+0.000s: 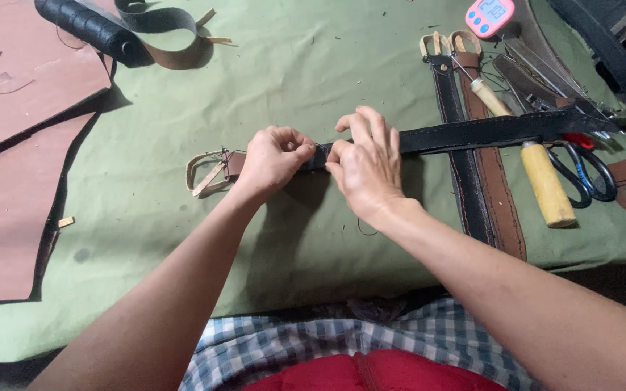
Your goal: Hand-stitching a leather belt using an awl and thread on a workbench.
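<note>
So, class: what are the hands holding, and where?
Both the left hand and right hand pinch the black belt near its buckle end.

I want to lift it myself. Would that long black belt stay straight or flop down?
Probably flop: the black belt is long, thin and flat, so its ends would likely sag. It looks fairly light, though the metal buckle end may hang lower. Both the left hand and right hand press it down.
</note>
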